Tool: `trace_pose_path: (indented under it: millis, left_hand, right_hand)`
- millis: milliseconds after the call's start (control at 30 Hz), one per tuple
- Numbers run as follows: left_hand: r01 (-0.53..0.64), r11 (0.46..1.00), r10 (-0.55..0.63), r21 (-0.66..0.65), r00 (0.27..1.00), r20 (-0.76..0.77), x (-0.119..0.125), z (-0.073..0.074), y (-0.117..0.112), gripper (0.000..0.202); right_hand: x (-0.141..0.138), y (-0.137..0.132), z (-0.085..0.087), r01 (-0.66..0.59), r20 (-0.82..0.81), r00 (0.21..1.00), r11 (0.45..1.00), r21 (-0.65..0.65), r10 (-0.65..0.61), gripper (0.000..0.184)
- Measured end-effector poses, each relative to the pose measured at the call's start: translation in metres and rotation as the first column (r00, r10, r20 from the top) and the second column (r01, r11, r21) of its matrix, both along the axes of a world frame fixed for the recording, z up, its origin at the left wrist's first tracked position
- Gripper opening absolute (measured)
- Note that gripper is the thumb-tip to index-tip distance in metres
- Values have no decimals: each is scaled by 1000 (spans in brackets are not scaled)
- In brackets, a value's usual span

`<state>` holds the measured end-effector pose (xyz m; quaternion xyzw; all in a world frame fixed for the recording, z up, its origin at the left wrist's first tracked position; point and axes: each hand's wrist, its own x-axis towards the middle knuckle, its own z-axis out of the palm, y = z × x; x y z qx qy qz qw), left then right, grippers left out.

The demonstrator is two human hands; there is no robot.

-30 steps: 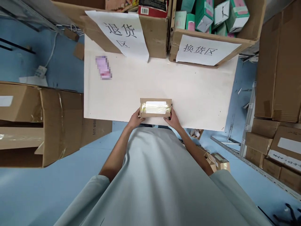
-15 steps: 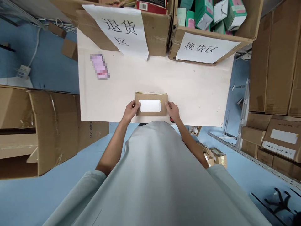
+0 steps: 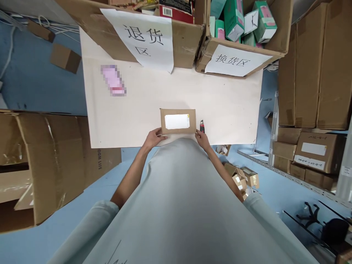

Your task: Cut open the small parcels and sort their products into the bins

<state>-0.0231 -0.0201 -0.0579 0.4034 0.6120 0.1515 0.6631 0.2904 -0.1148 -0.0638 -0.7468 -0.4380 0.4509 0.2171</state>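
Note:
A small brown cardboard parcel [image 3: 178, 121] with a white label lies flat on the pale tabletop [image 3: 225, 106], close to the near edge. My left hand [image 3: 154, 138] rests at the parcel's near left corner. Its fingers are loosely stretched and touch the corner without gripping. My right hand [image 3: 202, 138] is just off the near right corner. Its fingertips are pressed together on the near end of a small red and black tool [image 3: 202, 127], which lies beside the parcel.
Two open cartons with paper signs stand at the table's back: the left one [image 3: 181, 36] and the right one [image 3: 217, 46], which holds green boxes. A pink item [image 3: 113, 80] lies at the far left. Large cartons [image 3: 55, 157] flank the left, and shelved boxes [image 3: 308, 150] the right.
The parcel has been turned from its taped side to its label side and laid flat. Both hands have drawn back from its ends, and the red and black tool now shows by my right hand.

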Motion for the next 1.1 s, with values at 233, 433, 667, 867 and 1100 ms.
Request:
trace_pose_path:
  millis: [233,433,667,867,1100]
  left_hand:
    - [-114,982,120,148,992,-31,-19,21,23,62]
    - [-125,961,161,246,978,-130,-17,32,38,36]
    - [-87,973,122,214,980,-156,-20,25,28,46]
    - [-40,957,116,288,961,-251,-9,29,11,47]
    - [32,901,25,434,992,-126,25,72,-10,50]
  right_hand:
    - [-10,16,29,131,-38,991,989,73,-129,45]
    - [-22,44,34,157,81,983,985,69,-162,38]
    - [-27,35,26,159,76,984,987,-1,-159,38]
    - [-20,24,13,230,-44,972,973,-23,-231,54]
    - [11,1,1,348,-68,936,937,32,-345,57]
